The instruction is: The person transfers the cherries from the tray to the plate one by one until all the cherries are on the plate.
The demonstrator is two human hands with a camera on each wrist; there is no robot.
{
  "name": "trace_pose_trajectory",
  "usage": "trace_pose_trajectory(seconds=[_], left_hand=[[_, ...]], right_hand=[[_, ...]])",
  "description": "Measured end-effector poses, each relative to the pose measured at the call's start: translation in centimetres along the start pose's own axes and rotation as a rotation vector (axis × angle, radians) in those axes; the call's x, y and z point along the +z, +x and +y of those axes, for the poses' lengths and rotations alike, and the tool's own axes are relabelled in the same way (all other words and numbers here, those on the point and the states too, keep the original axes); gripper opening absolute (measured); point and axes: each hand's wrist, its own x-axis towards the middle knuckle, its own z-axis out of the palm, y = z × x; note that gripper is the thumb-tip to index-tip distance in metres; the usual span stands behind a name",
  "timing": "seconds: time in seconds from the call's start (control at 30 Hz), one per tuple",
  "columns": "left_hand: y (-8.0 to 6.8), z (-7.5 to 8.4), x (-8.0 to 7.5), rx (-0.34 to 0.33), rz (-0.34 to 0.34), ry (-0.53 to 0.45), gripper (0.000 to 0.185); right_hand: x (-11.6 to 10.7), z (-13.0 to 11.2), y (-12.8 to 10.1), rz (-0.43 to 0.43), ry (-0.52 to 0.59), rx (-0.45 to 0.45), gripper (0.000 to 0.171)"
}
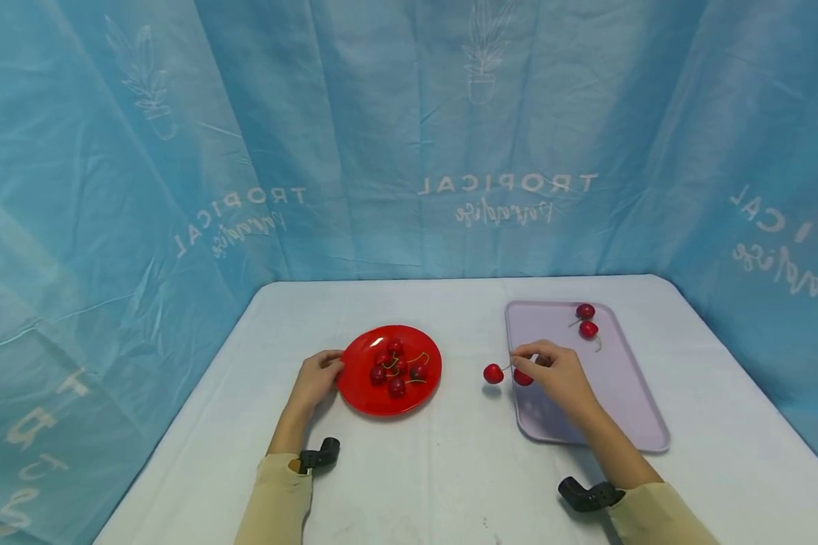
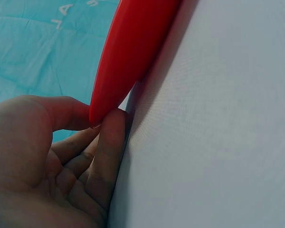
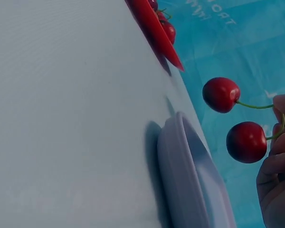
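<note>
L hand, closed to a pinch, has rim of red plate w/ cherry pile. R hand, same pinch, has 2 cherries by stems, mid-air nr L edge of lilac tray. 2 more cherries at its far end.

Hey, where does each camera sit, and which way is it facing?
Head: on the head, facing forward and down at the table; left hand, right hand and sleeves show.
Left wrist: on that wrist, facing the plate; left hand shows.
Right wrist: on that wrist, facing two held cherries; right hand partly shows.
Both wrist views share the plate.
</note>
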Motion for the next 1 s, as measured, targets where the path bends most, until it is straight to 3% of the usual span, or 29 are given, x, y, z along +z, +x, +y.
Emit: trace_pose_trajectory(seconds=[0.73, 1.0], left_hand=[[-0.1, 0.2, 0.0, 0.003, 0.0, 0.021, 0.033], [0.0, 0.1, 0.0, 0.006, 0.006, 0.011, 0.032]], right_hand=[[4.4, -1.8, 2.1, -0.051, 0.086, 0.04, 0.03], [6.4, -2.3, 3.2, -0.046, 0.155, 0.104, 0.034]])
